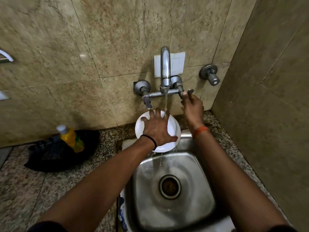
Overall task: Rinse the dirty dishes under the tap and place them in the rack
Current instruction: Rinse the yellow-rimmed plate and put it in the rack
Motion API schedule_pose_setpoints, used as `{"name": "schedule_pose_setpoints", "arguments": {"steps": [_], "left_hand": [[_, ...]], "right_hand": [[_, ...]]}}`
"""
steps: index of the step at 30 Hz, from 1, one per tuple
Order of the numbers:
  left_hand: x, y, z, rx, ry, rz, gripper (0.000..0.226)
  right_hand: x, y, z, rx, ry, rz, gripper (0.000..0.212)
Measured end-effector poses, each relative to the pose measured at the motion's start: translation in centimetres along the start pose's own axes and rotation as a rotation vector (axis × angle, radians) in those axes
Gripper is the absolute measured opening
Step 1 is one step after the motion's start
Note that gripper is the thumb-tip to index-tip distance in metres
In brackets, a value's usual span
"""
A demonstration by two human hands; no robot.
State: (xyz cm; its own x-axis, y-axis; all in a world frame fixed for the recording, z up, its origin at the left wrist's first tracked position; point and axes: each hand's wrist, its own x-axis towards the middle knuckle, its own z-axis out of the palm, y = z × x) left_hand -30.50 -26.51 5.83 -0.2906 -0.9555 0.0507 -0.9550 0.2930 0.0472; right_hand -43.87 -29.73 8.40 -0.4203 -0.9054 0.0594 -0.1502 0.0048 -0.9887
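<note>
At the far left on the speckled stone desk (30, 185) lies a black cloth (55, 158), with a yellow bottle (71, 138) resting on it. Further right, the left hand (157, 128) spreads its fingers wide over a white plate (173, 129), thumb hooked at the plate's rim, holding it tilted above the back edge of the steel sink (197, 190). Water runs from the wall tap (165, 67) onto the plate and spills into the sink. To the right, the right hand (192, 108) pinches the tap's right handle (188, 94) between curled fingers.
</note>
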Motion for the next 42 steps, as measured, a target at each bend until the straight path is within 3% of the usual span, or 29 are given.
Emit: {"name": "schedule_pose_setpoints", "arguments": {"steps": [4,7,11,14,17,20,24,27,33,37,39,42], "left_hand": [[0.1,0.5,-0.2,-0.013,-0.008,0.015,0.107],[0.1,0.7,-0.2,-0.023,-0.020,0.018,0.107],[0.0,0.8,-0.3,-0.032,-0.009,0.026,0.106],[-0.2,0.7,-0.4,-0.026,-0.004,0.021,0.105],[-0.5,0.6,-0.2,-0.021,-0.027,0.018,0.105],[-0.9,0.5,0.1,-0.048,-0.055,0.021,0.104],[-1.6,0.4,0.8,-0.056,-0.105,0.028,0.107],[-1.6,0.4,1.6,-0.041,-0.155,0.064,0.110],[-2.1,-0.2,2.2,-0.026,-0.081,0.163,0.094],[-2.4,-1.1,1.8,-0.100,-0.020,0.066,0.102],[-2.6,-1.4,1.6,-0.151,-0.007,0.022,0.108],[-2.8,-1.4,1.1,-0.256,0.025,-0.016,0.107]], "right_hand": [[1.3,-0.4,0.3,-0.319,0.095,-0.014,0.037],[1.6,-0.6,0.4,-0.373,0.096,0.027,0.040],[2.2,0.2,0.4,-0.085,0.011,0.201,0.046],[1.2,-0.5,0.3,0.214,-0.080,0.314,0.034],[-0.5,-0.5,0.4,0.363,-0.186,0.388,0.019],[-2.4,-0.3,0.3,0.495,-0.247,0.400,0.027],[-4.6,-0.6,0.2,0.594,-0.492,0.441,0.028],[-5.5,-0.9,0.9,0.472,-0.594,0.409,0.019],[-5.1,0.1,1.3,0.226,-0.458,0.374,0.009],[-4.8,1.2,-0.2,0.225,-0.294,0.223,0.019],[-5.1,2.6,-1.0,0.033,-0.196,0.088,0.035],[-5.8,5.6,-1.7,-0.137,-0.108,0.223,0.053]]}}
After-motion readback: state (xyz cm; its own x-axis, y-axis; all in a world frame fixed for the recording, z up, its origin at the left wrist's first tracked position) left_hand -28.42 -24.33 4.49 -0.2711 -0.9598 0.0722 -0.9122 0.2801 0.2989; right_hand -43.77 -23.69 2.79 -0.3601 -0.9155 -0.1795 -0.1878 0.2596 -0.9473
